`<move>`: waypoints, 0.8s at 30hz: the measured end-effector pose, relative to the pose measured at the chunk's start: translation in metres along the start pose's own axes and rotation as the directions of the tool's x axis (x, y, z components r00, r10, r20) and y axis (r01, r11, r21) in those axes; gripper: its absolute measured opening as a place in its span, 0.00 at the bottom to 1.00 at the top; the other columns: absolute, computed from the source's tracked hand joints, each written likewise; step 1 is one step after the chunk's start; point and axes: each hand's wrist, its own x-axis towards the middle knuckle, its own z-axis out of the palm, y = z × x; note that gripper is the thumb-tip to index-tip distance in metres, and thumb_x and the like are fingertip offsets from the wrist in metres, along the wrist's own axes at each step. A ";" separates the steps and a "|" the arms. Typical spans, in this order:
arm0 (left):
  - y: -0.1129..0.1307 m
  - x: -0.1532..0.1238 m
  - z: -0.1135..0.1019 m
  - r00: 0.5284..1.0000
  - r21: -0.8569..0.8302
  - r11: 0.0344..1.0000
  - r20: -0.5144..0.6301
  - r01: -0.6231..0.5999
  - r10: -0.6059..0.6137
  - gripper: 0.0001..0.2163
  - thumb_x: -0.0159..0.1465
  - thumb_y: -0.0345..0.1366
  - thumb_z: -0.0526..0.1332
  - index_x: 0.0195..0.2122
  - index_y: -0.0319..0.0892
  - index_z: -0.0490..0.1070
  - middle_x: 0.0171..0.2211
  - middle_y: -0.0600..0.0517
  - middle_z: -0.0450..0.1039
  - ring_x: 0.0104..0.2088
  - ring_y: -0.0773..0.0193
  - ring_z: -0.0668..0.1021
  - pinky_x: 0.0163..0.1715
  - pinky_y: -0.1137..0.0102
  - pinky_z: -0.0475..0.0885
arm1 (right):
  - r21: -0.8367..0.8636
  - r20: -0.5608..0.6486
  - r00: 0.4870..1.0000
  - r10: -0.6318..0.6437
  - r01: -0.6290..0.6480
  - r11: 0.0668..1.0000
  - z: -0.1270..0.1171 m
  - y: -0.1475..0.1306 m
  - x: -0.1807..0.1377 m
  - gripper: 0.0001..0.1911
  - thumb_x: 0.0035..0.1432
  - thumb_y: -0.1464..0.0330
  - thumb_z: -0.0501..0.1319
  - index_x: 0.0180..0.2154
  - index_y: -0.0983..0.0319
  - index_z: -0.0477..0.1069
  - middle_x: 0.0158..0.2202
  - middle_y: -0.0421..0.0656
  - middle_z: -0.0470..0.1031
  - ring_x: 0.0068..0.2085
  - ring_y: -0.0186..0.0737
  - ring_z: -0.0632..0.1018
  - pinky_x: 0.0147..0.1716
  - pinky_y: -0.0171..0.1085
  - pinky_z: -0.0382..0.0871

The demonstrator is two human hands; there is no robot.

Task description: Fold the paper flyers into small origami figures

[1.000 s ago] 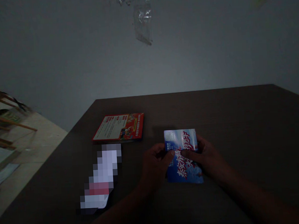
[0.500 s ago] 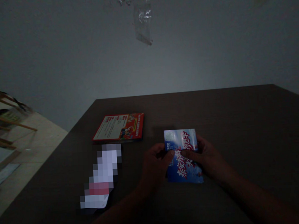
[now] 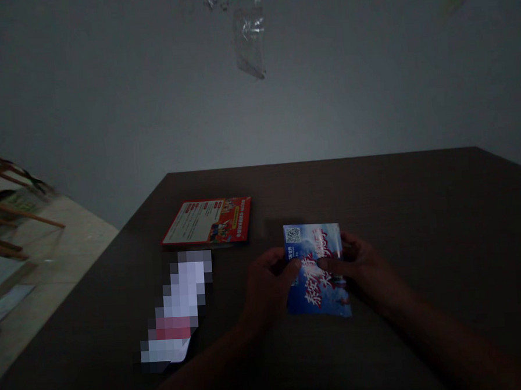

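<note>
A blue leaflet (image 3: 316, 285) with red lettering and a small square code in its top left corner is held over the dark table (image 3: 418, 210). My left hand (image 3: 267, 288) pinches its left edge, thumb on top. My right hand (image 3: 360, 268) grips its right edge, thumb across the print. Both hands are closed on the leaflet, near the table's front middle.
A red and white leaflet (image 3: 207, 222) lies flat to the far left of my hands. A blurred white and red paper (image 3: 177, 307) lies nearer, at the left. Wooden furniture (image 3: 8, 208) stands off the table's left side. A plastic bag (image 3: 249, 41) hangs on the wall.
The blue leaflet has tilted and shifted slightly left and away, so its square code now shows. Both hands keep their grip.
</note>
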 end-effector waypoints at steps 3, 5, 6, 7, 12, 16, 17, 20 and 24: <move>0.000 0.000 0.000 1.000 -0.009 1.000 0.000 0.003 -0.003 0.07 0.52 0.34 0.65 0.33 0.39 0.75 0.30 0.51 0.78 0.28 0.64 0.77 0.30 0.72 0.71 | -0.012 0.001 1.000 0.001 -0.001 1.000 -0.003 0.000 0.000 0.26 0.44 0.70 0.71 0.45 0.60 0.65 0.32 0.42 0.77 0.27 0.40 0.77 0.26 0.40 0.72; 0.001 0.000 0.000 1.000 -0.016 1.000 -0.011 0.007 -0.007 0.07 0.52 0.34 0.65 0.33 0.39 0.75 0.30 0.51 0.78 0.28 0.64 0.77 0.30 0.72 0.71 | -0.010 -0.004 1.000 0.001 -0.001 1.000 -0.004 -0.002 0.000 0.26 0.44 0.70 0.71 0.46 0.59 0.65 0.32 0.42 0.78 0.28 0.40 0.77 0.27 0.40 0.72; 0.002 0.001 0.000 1.000 -0.020 1.000 -0.018 0.008 -0.009 0.07 0.52 0.33 0.65 0.33 0.39 0.75 0.30 0.51 0.78 0.28 0.64 0.77 0.30 0.72 0.71 | -0.001 -0.009 1.000 -0.002 0.002 1.000 -0.005 -0.003 0.000 0.27 0.43 0.70 0.71 0.46 0.59 0.65 0.33 0.42 0.78 0.29 0.40 0.78 0.28 0.40 0.72; 0.003 0.001 0.000 1.000 -0.023 1.000 -0.026 0.009 -0.010 0.07 0.52 0.33 0.65 0.33 0.39 0.75 0.29 0.51 0.78 0.28 0.65 0.77 0.30 0.72 0.71 | 0.008 -0.012 1.000 -0.003 0.003 1.000 -0.005 -0.004 0.000 0.28 0.42 0.71 0.72 0.46 0.59 0.65 0.33 0.42 0.78 0.29 0.40 0.78 0.29 0.40 0.73; 0.007 0.001 0.001 0.999 -0.034 0.999 -0.041 0.020 -0.022 0.08 0.50 0.33 0.66 0.32 0.38 0.75 0.28 0.51 0.78 0.28 0.64 0.77 0.28 0.73 0.71 | -0.005 -0.035 0.999 0.017 -0.017 1.000 -0.009 -0.007 0.001 0.32 0.39 0.71 0.73 0.46 0.60 0.65 0.32 0.41 0.78 0.30 0.40 0.78 0.32 0.41 0.73; 0.009 0.001 -0.001 0.998 -0.039 0.999 -0.059 0.033 -0.036 0.09 0.51 0.34 0.66 0.33 0.38 0.75 0.29 0.51 0.78 0.29 0.63 0.78 0.28 0.72 0.71 | -0.029 -0.072 0.997 0.027 -0.029 0.999 -0.014 -0.010 0.001 0.32 0.38 0.71 0.73 0.47 0.60 0.65 0.28 0.39 0.78 0.29 0.39 0.78 0.31 0.39 0.72; 0.009 0.001 -0.002 0.997 -0.040 0.999 -0.063 0.035 -0.037 0.09 0.51 0.34 0.66 0.33 0.39 0.75 0.30 0.51 0.78 0.29 0.63 0.78 0.29 0.72 0.71 | -0.033 -0.078 0.997 0.023 -0.025 0.999 -0.016 -0.011 0.002 0.32 0.38 0.71 0.73 0.47 0.60 0.66 0.28 0.39 0.77 0.28 0.38 0.77 0.31 0.38 0.71; 0.009 0.003 -0.004 0.997 -0.044 0.998 -0.061 0.040 -0.042 0.09 0.50 0.35 0.67 0.33 0.39 0.75 0.32 0.50 0.79 0.29 0.63 0.78 0.29 0.71 0.71 | -0.038 -0.080 0.997 0.012 -0.015 0.999 -0.018 -0.013 0.003 0.32 0.37 0.70 0.73 0.46 0.60 0.67 0.26 0.39 0.77 0.26 0.36 0.76 0.30 0.37 0.70; 0.010 0.004 -0.005 0.997 -0.054 0.997 -0.057 0.053 -0.056 0.10 0.50 0.34 0.67 0.34 0.37 0.75 0.32 0.49 0.79 0.28 0.64 0.78 0.29 0.72 0.71 | -0.071 -0.086 0.996 0.028 -0.034 0.997 -0.020 -0.013 0.003 0.30 0.36 0.69 0.74 0.45 0.62 0.70 0.26 0.40 0.78 0.26 0.37 0.77 0.30 0.38 0.71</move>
